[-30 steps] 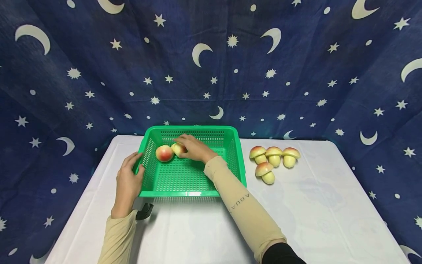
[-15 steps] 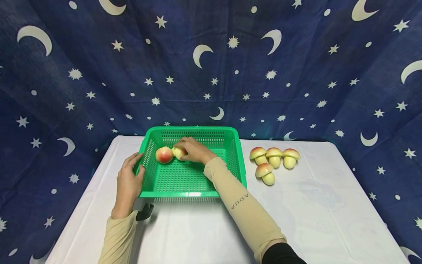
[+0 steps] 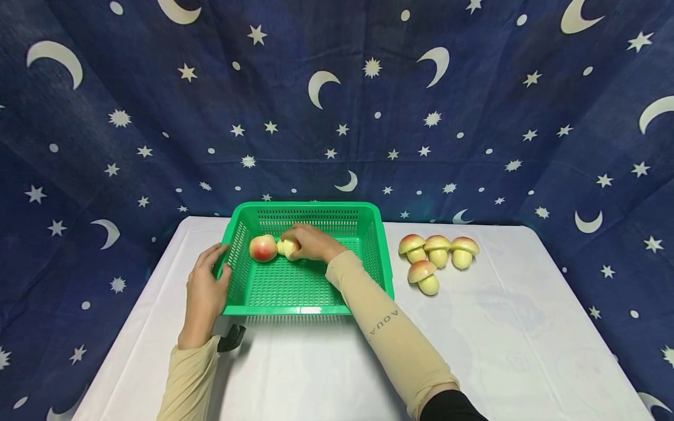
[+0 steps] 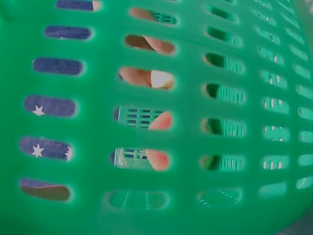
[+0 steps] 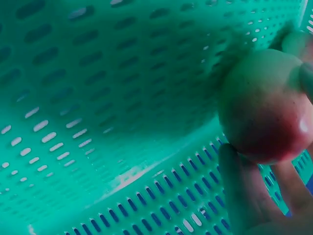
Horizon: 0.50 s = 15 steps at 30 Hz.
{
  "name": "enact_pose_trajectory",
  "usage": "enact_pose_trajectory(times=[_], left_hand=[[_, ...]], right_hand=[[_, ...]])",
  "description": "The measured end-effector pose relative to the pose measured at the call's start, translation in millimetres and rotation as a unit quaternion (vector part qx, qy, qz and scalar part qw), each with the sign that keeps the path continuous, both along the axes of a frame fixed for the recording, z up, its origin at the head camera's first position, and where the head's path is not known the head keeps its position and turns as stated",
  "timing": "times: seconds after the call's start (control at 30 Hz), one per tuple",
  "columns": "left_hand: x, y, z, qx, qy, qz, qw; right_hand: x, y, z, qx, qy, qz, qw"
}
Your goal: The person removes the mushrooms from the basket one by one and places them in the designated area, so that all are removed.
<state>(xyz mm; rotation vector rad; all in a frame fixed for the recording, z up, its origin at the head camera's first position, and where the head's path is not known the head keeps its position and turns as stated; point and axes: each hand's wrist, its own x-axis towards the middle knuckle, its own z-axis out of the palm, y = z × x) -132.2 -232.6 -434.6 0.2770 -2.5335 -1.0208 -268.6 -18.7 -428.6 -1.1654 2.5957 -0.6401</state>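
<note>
A green plastic basket (image 3: 302, 310) stands on the white table. My left hand (image 3: 204, 295) rests at its left rim, fingers nearly straight and thumb spread from them, fingertips right at the edge. Inside the basket, my right hand (image 3: 313, 242) grips a toy mushroom (image 3: 286, 248) with a pale stem; fingers hide part of it. In the right wrist view, its rounded red-and-yellow cap (image 5: 264, 107) sits among the fingertips. Beside the mushroom, to its left, lies a round red-and-yellow peach-like piece (image 3: 262, 248). Through slots in the left wrist view, a bit of red surface (image 4: 159, 160) shows.
Several more toy mushrooms (image 3: 437, 250) lie on the white tablecloth (image 3: 505, 339) right of the basket, mostly in a row, one (image 3: 423, 277) in front. A blue curtain with moons and stars (image 3: 342, 117) hangs behind the table. A black wrist camera (image 3: 231, 338) sits below my left hand.
My right hand has shifted slightly right and toward me with the mushroom, turning it so its stem shows more. The left hand and the mushrooms outside the basket have stayed put.
</note>
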Motion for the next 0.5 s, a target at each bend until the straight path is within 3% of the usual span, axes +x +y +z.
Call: enact_pose_trajectory(times=[0.5], left_hand=[[-1.1, 0.1, -0.2, 0.001, 0.001, 0.000, 1.0000]], right_hand=[[2.8, 1.4, 9.8, 0.048, 0.017, -0.006, 0.9987]])
